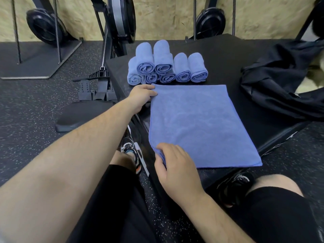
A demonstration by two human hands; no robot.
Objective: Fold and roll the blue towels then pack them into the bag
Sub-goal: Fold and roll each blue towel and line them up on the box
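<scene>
Head view | flat blue microfibre towel point(198, 123) | left hand point(142, 98) pinches its far-left corner | right hand point(175, 165) grips its near-left corner | rolled blue towels point(164, 67) just beyond it

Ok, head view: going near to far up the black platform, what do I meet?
Right hand → flat blue towel → stack of rolled blue towels → exercise machine's wheel by the wall. Left hand omitted: it overlaps the towel's far corner.

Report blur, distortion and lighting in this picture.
Head view: wide-angle distortion stretches the left forearm; light soft and even, no glare; flat towel and rolled towels fairly sharp; black bag shows little detail.
</scene>
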